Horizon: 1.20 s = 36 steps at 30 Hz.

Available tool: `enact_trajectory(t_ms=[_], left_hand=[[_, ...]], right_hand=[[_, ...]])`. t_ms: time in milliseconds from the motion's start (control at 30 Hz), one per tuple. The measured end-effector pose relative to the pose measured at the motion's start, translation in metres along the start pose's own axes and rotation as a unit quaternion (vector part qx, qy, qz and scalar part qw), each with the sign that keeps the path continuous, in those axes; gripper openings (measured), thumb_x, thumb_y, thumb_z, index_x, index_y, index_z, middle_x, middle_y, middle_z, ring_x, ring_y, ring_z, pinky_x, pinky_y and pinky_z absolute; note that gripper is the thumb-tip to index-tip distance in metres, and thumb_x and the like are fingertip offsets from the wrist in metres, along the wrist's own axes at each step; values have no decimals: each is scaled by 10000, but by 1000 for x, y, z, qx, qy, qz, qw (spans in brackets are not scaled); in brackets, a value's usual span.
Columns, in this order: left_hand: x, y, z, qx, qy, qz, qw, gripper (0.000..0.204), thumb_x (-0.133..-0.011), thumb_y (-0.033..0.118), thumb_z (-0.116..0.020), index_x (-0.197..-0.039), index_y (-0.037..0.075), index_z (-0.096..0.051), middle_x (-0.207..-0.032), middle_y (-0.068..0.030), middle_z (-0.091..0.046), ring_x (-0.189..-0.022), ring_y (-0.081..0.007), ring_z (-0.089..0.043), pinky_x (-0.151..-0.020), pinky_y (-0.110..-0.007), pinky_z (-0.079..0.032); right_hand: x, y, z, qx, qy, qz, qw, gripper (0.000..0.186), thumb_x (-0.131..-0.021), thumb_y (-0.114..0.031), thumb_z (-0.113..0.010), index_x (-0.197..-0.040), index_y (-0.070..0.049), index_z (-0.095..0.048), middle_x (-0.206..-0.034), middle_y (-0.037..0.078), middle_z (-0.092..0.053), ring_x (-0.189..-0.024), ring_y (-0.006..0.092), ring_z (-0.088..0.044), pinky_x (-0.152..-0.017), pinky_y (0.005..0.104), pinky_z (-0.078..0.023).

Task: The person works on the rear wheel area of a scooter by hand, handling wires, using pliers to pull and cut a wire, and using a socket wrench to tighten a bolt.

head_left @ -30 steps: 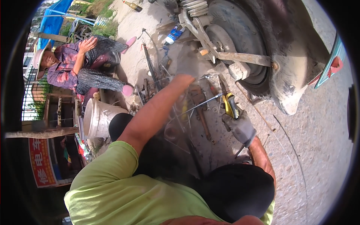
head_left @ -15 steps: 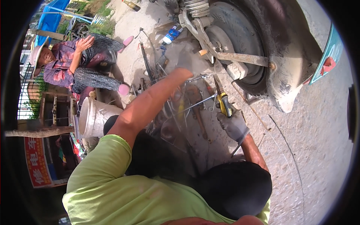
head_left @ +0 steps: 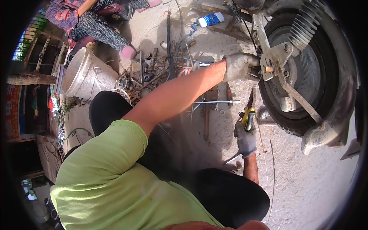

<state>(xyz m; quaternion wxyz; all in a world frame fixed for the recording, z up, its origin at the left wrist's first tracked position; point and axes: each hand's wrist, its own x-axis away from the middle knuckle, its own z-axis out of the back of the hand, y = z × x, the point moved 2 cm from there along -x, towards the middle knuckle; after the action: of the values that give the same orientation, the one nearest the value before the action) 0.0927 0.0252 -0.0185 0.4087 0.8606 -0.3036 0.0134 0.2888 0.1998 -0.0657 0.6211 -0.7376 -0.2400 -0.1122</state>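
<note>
My left hand [head_left: 238, 67], in a grey glove, reaches to the metal bracket [head_left: 273, 64] beside the wheel's hub. Its fingers are bent closed at the bracket's edge, and what they grip is hidden. Lower down, my right hand [head_left: 245, 138], also gloved, is wrapped round the yellow-and-black handles of a pair of pliers [head_left: 249, 115]. The jaws point up toward the wheel [head_left: 306, 73] and lie just below the left hand. A thin wire shows near the jaws. Beside the hub a rusty metal arm [head_left: 301, 100] slants down to the mudguard [head_left: 326, 132].
Loose tools and parts [head_left: 153, 73] lie heaped left of my forearm. A long thin rod [head_left: 218, 102] and a rusty wrench [head_left: 207, 120] are on the ground. A white bucket [head_left: 90, 74] stands at the left, near a seated person [head_left: 97, 32]. A blue-and-white bottle [head_left: 211, 19] lies behind.
My view has shifted, so the wheel sits further right and lower. My left hand, blurred before, now rests at the bracket. The right hand still holds the pliers, their jaws now pointing more upright.
</note>
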Motion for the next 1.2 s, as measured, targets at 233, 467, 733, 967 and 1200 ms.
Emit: enact_trajectory(t_ms=[233,467,733,967,1200], left_hand=[[-16,-5,-8,141,7,19,990,364,-1068,269,-448,-1283,11,-587,-1206,-168,-672,-1105,-321,-657,-1043,-553,-487],[-52,-19,-5,146,34,-41,988,237,-1036,132,-538,-1223,35,-647,-1074,-133,-730,-985,-276,-711,-864,-455,-588],[-48,-25,-10,158,26,-67,985,255,-1047,162,-541,-1256,42,-628,-1166,-128,-711,-1049,-280,-697,-923,-482,-570],[-46,-21,7,212,-47,15,976,314,-1066,259,-523,-1296,58,-595,-1229,-146,-685,-1141,-309,-660,-1014,-520,-520],[-49,-26,0,197,-25,-40,979,339,-1066,300,-531,-1294,57,-595,-1206,-123,-699,-1117,-315,-675,-988,-535,-532]], right_hand=[[1,9,4,125,34,45,991,121,-1000,-147,-623,-958,-33,-617,-714,0,-567,-582,84,-493,-526,257,-395],[1,7,12,164,67,15,984,91,-993,-116,-625,-1002,-44,-570,-686,-9,-549,-585,69,-482,-533,252,-393],[0,12,20,116,58,30,991,226,-1000,-98,-622,-1206,-25,-561,-682,-18,-538,-579,59,-469,-531,238,-380],[-4,12,8,144,48,36,988,303,-992,-95,-603,-1276,-11,-539,-673,-24,-511,-578,54,-447,-529,244,-354],[-3,10,12,156,55,36,986,540,-979,-65,-598,-1485,-3,-419,-675,-34,-486,-578,54,-432,-528,236,-352]])
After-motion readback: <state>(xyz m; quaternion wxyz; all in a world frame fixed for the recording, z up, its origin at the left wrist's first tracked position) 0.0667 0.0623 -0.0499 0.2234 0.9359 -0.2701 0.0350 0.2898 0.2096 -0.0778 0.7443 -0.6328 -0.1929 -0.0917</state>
